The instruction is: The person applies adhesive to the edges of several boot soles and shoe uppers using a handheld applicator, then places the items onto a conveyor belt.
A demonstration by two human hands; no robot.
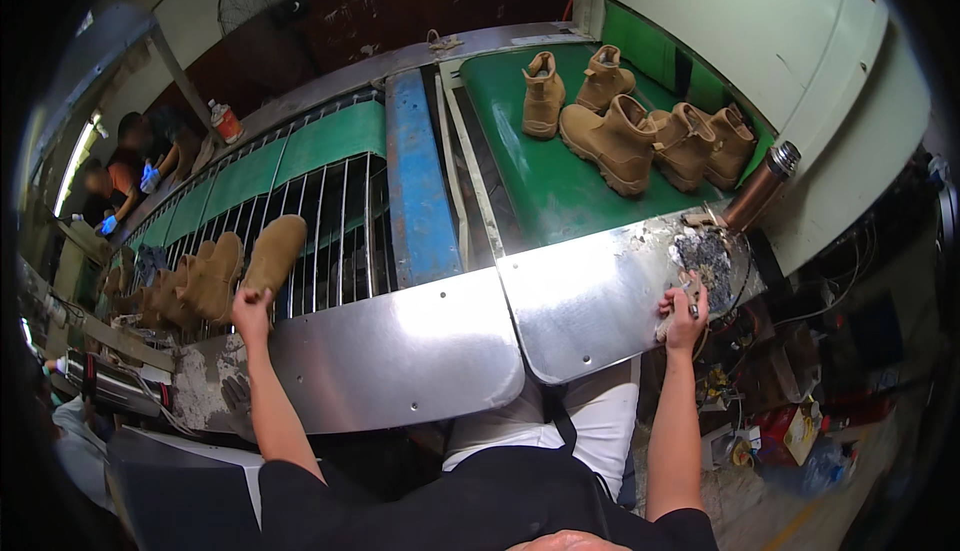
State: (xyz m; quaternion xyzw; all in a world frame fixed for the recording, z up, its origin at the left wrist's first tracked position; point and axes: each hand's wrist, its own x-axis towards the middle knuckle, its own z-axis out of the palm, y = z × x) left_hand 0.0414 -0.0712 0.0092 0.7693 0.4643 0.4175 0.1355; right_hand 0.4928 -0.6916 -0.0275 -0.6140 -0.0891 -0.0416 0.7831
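Note:
My left hand grips a tan boot by its near end and holds it tilted over the left conveyor's metal bars. Just left of it, more tan boots stand in a row along those bars. Over the right end of the metal plate, my right hand is closed, fingers curled round something small and thin that I cannot make out. Close beyond that hand is a dark, crusted patch. Several tan boots stand on the green belt at the right.
A brown metal flask leans beside the pale machine housing. The blue beam separates the two conveyors. A bottle stands on the far left ledge. Two co-workers with blue gloves are at the far left. Clutter lies at lower right.

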